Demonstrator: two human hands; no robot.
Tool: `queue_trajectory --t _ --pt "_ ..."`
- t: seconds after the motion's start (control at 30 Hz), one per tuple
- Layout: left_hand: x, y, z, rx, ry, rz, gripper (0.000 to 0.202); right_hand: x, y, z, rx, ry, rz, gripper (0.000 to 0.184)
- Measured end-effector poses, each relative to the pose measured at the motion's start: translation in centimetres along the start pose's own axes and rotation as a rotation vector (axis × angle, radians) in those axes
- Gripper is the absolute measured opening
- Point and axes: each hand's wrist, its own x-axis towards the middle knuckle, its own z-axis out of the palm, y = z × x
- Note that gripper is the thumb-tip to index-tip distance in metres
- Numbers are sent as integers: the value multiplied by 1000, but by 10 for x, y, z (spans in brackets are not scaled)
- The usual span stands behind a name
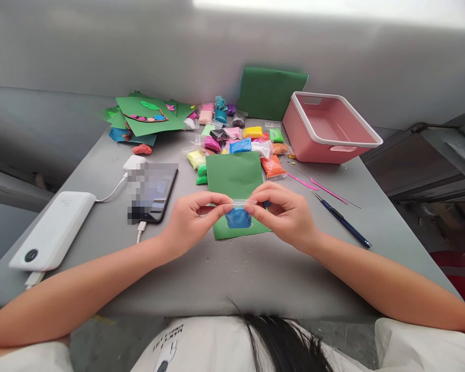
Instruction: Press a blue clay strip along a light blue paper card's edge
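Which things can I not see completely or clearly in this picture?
All in the head view:
Blue bag: fingertips of the left hand and right hand cover its upper corners.
Phone: pixel blocks mask its left part.
White cable below the phone: the left forearm hides where it leads.
Pink basket: its near wall hides part of the inside.

"What's the pose?"
"Left forearm [104, 287] and right forearm [383, 276] slant inward, bare, from either side."
"And at their ends?"
"Left hand [196, 219] and right hand [289, 214] nearly meet, each thumb [219, 212] pinched toward its forefinger [213, 198]."
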Motion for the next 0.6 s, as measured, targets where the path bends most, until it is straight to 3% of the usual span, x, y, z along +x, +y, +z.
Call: queue_trajectory --t 0.37,0.47,0.6 --pt "-3 0 -1 449 -146 410 12 -7 -2 5 -71 -133 -124 8" --pt "-2 6 -3 432 -137 372 11 -3 -5 1 -55 -127 -91 12" --pt "20 14 -18 316 24 164 13 12 6 -19 -21 -52 86 20"
